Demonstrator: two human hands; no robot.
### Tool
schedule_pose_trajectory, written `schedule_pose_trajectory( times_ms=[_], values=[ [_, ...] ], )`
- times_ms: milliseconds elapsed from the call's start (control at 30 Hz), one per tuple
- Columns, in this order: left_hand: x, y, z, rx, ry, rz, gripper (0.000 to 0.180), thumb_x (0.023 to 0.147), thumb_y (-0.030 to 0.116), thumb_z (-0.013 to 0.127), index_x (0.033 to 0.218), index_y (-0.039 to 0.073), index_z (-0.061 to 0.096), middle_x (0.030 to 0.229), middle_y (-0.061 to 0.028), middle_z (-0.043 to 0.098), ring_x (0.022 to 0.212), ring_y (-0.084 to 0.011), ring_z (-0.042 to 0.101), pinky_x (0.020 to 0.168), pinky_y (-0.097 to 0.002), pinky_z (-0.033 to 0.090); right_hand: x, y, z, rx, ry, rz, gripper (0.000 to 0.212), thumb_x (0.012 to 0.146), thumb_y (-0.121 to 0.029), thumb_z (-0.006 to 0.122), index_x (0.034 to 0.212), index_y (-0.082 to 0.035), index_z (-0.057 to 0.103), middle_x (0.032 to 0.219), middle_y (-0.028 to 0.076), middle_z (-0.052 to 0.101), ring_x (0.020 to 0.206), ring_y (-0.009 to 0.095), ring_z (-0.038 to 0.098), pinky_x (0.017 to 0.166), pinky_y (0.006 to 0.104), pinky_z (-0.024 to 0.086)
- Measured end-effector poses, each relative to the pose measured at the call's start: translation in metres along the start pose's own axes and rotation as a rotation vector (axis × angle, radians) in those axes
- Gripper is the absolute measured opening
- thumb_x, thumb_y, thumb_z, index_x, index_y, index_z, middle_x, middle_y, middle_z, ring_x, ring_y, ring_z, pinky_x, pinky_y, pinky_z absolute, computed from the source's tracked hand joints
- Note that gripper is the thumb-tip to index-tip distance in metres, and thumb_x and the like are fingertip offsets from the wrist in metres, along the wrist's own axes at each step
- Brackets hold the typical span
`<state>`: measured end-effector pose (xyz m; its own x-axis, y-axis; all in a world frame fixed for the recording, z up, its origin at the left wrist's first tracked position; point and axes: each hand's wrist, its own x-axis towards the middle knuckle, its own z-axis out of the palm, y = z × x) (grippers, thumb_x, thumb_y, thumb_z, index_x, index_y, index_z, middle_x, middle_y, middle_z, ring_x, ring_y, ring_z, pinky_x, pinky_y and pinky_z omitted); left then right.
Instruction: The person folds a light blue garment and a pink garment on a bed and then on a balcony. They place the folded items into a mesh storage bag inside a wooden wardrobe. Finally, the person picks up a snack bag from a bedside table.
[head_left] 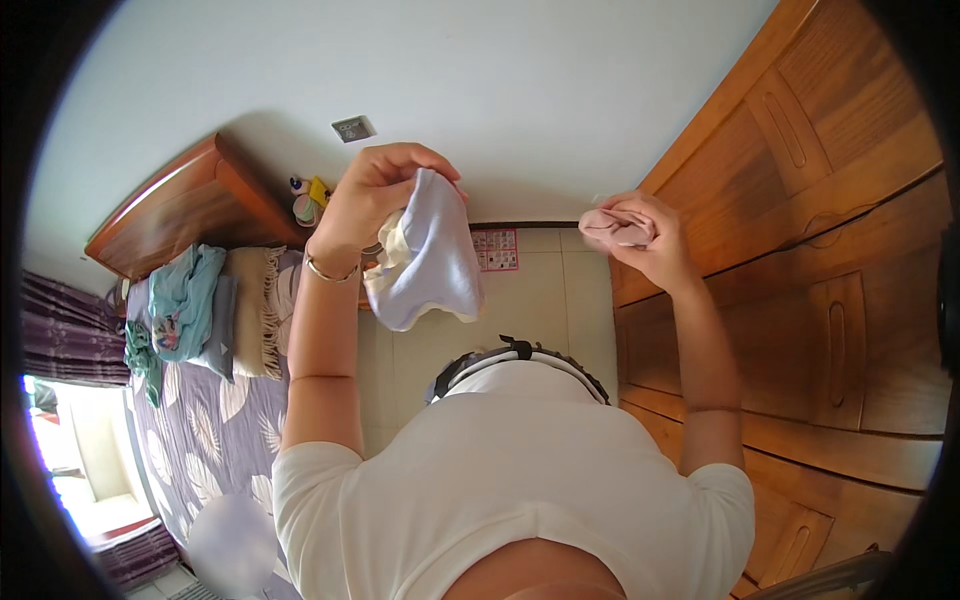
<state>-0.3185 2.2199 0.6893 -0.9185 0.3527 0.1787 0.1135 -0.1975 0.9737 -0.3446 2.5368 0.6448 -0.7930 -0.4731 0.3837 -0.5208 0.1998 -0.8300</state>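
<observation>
Raised ahead of my chest, my left hand [380,188] pinches the top of a pale lavender cloth item [440,255], which hangs loosely below the fingers. A cream-coloured layer shows along its left side and lower rim; its exact kind I cannot make out. A bracelet circles my left wrist. Off to the right, at a similar height, my right hand [662,243] is closed around a bunched pink cloth [613,226]. Its folds stick out past the thumb and fingers, and its shape is hidden by the grip. The two cloths are apart from each other.
A bed [215,440] with leaf-patterned bedding stands at left, with teal clothes [188,300] and a fringed beige cloth [255,310] on it. Wooden wardrobe doors [780,330] line the right. A wall [520,110] rises ahead; a printed sheet [498,250] lies near its base.
</observation>
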Motion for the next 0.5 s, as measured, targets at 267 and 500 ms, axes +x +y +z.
schedule_pose_trajectory(
  times_ms=[267,500],
  values=[
    [0.038,0.004,-0.007,0.403,-0.363,-0.022,0.021,0.070,-0.004,0.053,0.087,-0.001,0.065,0.077,-0.0050,0.063,0.067,-0.0067,0.051,0.058,-0.0221,0.041,0.016,-0.014,0.074,0.177,-0.369,-0.091,0.018,0.059,-0.007,0.071,0.075,-0.007,0.063,0.119,0.013,0.042,0.114,0.027,0.038,0.096,0.0401,0.030],
    [0.054,0.018,-0.008,0.380,-0.447,0.088,0.018,0.077,0.001,0.055,0.092,-0.001,0.064,0.082,-0.0061,0.063,0.074,-0.0123,0.057,0.068,-0.0244,0.045,0.031,-0.008,0.079,0.025,-0.466,-0.060,0.022,0.058,-0.015,0.074,0.077,-0.009,0.064,0.103,0.013,0.053,0.097,0.026,0.049,0.080,0.0330,0.041]
  ],
)
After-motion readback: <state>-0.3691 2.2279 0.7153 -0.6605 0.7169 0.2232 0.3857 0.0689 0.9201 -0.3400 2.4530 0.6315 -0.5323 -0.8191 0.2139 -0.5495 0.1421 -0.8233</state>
